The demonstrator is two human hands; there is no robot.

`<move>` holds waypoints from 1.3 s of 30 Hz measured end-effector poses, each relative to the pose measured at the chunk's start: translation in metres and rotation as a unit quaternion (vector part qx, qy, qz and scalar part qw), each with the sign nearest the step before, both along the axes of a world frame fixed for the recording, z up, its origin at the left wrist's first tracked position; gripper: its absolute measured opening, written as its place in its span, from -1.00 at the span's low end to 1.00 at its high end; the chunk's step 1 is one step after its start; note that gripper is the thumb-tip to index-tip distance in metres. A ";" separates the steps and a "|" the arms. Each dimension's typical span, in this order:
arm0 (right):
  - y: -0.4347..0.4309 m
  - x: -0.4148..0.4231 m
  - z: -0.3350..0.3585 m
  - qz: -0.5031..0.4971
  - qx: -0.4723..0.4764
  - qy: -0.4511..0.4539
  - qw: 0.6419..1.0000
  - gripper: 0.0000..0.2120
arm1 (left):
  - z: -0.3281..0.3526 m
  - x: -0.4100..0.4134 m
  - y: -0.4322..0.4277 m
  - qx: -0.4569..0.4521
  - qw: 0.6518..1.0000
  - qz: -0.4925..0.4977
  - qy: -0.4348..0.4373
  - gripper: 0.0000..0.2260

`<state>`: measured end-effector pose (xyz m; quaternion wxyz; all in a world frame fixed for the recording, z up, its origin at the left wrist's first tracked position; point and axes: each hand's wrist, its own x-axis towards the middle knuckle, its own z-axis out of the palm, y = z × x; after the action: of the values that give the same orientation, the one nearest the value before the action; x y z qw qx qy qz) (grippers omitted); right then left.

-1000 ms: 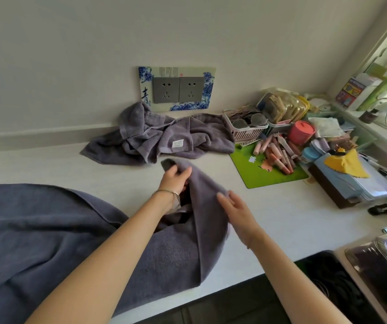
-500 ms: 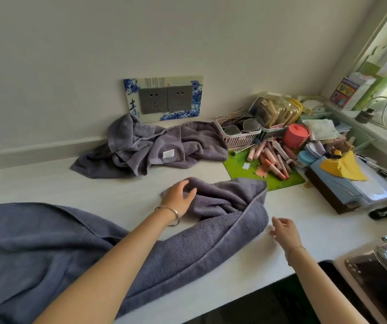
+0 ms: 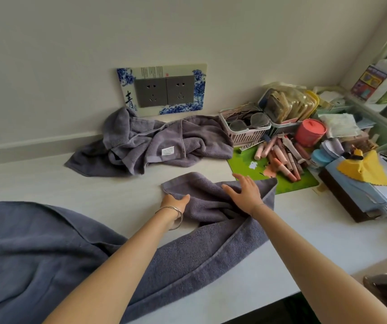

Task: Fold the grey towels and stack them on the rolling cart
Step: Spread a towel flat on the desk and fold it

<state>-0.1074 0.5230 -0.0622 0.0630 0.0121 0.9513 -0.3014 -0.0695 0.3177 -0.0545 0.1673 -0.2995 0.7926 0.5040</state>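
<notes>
- The grey towel (image 3: 211, 249) lies on the white counter (image 3: 94, 188) in front of me. Its bulk is spread at the lower left, and one end is doubled over toward the middle of the counter.
- My left hand (image 3: 175, 202) grips the near-left corner of that doubled end. The thumb is on top and the fingers are tucked under the cloth. A silver bangle (image 3: 176, 213) sits on that wrist.
- My right hand (image 3: 246, 194) rests palm down on the fold, just right of the left hand. Its fingers are straight and spread wide, and it holds nothing.
- Both forearms reach forward and cross over the nearer stretch of the towel.
- Half a second ago my right hand was off the towel, on the bare counter to its right. Now it is on the cloth.
- The fold stood bunched and rounded then, and it lies flatter now. My left hand has kept its corner.
- The second grey towel (image 3: 152, 146) is crumpled against the wall, well apart from the first, with its white label facing up.
- Above it is a blue-and-white socket plate (image 3: 162, 90).
- To the right are a green mat (image 3: 253, 169) strewn with pink tubes (image 3: 279, 157), a pink basket (image 3: 246, 134), a coral lidded pot (image 3: 310, 133) and a yellow cloth (image 3: 365, 171).
</notes>
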 end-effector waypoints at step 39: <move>-0.019 -0.028 0.017 0.284 0.031 -0.024 0.958 -0.85 | 0.009 0.000 -0.054 -0.043 0.950 -0.310 0.023 -0.60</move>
<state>-0.1349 0.5041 -0.0454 0.1681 -0.2492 0.9227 -0.2414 -0.0699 0.2635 -0.0453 0.2841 -0.0348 0.8710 0.3992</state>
